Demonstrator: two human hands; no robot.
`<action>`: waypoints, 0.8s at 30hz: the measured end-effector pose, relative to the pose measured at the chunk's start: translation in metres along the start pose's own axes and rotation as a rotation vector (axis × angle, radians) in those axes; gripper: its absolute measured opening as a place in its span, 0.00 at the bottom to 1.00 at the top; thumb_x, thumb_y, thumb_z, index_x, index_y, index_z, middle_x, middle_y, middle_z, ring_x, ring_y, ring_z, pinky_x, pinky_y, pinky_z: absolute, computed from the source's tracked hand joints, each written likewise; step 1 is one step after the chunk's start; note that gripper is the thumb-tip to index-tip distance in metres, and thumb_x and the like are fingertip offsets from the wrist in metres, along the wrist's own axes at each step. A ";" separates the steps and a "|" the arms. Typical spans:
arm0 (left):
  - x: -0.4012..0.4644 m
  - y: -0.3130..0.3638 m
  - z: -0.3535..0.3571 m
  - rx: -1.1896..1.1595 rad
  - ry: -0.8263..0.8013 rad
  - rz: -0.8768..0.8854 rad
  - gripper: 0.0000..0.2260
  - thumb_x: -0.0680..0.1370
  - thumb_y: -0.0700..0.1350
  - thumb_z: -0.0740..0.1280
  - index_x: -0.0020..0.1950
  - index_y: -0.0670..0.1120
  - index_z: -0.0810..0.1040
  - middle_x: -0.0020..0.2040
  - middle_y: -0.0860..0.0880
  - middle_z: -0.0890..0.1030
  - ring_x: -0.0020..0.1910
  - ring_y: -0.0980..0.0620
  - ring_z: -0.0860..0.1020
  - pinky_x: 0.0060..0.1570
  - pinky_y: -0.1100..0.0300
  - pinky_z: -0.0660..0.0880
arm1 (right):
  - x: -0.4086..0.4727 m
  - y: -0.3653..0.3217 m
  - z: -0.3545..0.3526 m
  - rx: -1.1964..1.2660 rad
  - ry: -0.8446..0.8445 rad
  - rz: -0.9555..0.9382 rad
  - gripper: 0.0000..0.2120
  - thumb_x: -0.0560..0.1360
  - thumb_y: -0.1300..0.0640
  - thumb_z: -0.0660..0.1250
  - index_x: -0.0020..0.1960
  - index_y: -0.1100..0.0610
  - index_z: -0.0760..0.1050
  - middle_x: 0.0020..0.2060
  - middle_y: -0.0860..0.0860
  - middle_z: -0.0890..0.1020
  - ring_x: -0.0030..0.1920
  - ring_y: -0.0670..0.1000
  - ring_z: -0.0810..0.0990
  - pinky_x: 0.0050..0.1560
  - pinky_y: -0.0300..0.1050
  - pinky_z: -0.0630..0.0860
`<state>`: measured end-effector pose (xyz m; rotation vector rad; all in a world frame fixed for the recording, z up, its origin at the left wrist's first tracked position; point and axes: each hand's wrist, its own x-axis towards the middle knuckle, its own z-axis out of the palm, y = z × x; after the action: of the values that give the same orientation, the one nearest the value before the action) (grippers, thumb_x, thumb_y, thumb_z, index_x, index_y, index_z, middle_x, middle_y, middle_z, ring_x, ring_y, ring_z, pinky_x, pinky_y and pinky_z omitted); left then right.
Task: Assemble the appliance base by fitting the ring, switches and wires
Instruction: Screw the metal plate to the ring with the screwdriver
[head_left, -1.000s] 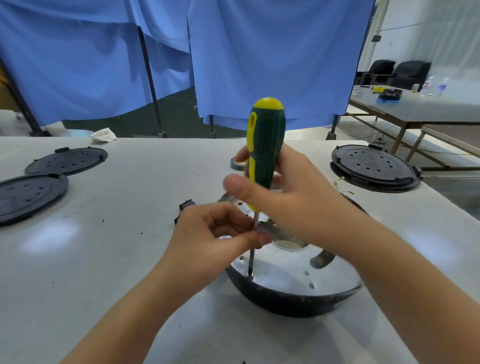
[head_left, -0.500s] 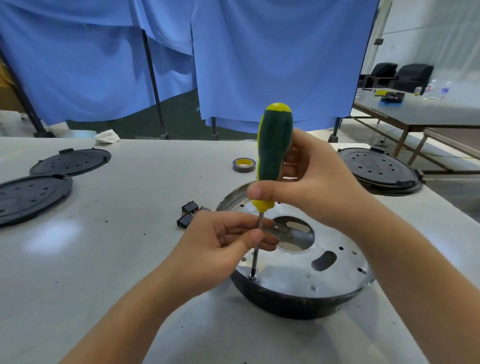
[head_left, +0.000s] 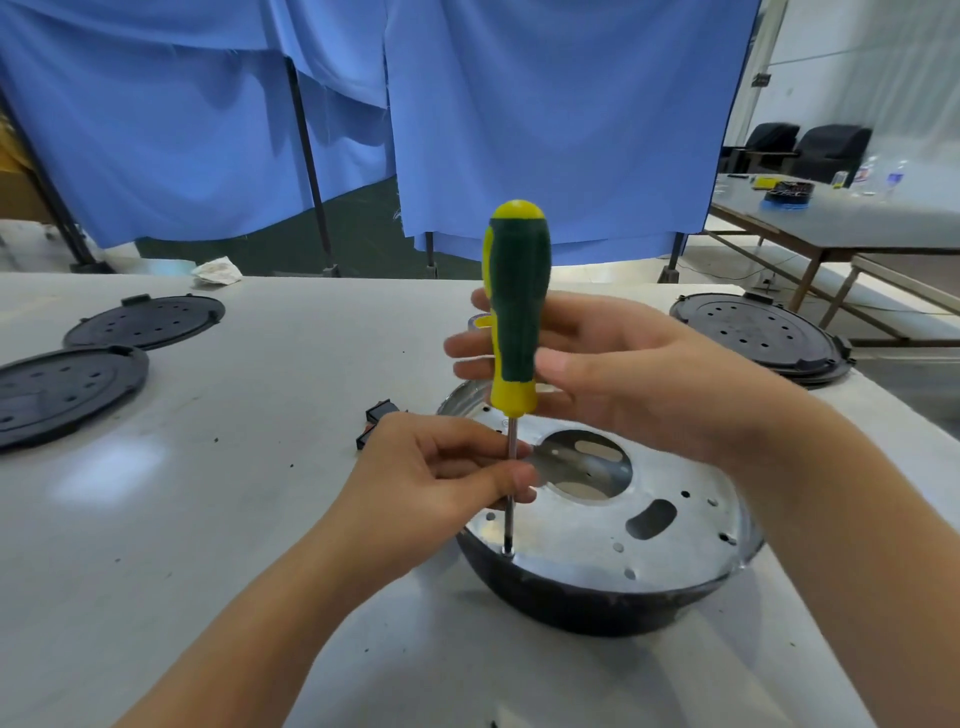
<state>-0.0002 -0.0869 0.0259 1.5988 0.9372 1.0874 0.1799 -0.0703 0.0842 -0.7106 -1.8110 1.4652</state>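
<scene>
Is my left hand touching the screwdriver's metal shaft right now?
Touching. The head view shows the left hand with thumb and fingers pinched around the shaft of the screwdriver, partway between the handle and the metal plate.

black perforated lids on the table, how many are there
3: two on the table's left side, one farther back and one nearer at the left edge; one at the right. More may lie outside the view.
</scene>
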 end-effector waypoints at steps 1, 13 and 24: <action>0.000 0.000 0.000 -0.008 -0.015 0.001 0.10 0.71 0.33 0.73 0.40 0.49 0.85 0.35 0.46 0.85 0.37 0.49 0.85 0.39 0.65 0.80 | -0.001 0.000 -0.003 0.020 -0.026 -0.015 0.21 0.75 0.63 0.60 0.68 0.57 0.68 0.62 0.54 0.79 0.64 0.52 0.77 0.62 0.47 0.75; -0.003 -0.002 0.004 0.111 -0.007 0.108 0.12 0.71 0.35 0.74 0.42 0.53 0.85 0.38 0.51 0.86 0.39 0.50 0.85 0.44 0.60 0.81 | 0.010 0.012 0.016 -0.471 0.426 -0.181 0.18 0.63 0.54 0.80 0.40 0.51 0.71 0.28 0.42 0.74 0.30 0.42 0.74 0.33 0.33 0.73; -0.002 -0.001 0.003 0.040 -0.091 0.031 0.10 0.75 0.33 0.68 0.45 0.47 0.83 0.38 0.48 0.86 0.40 0.51 0.85 0.43 0.63 0.80 | 0.000 0.001 -0.002 0.010 0.058 -0.066 0.24 0.73 0.62 0.65 0.68 0.55 0.66 0.60 0.54 0.81 0.61 0.53 0.79 0.59 0.47 0.76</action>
<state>0.0025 -0.0893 0.0243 1.6859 0.8813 1.0135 0.1815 -0.0684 0.0835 -0.6752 -1.7661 1.3956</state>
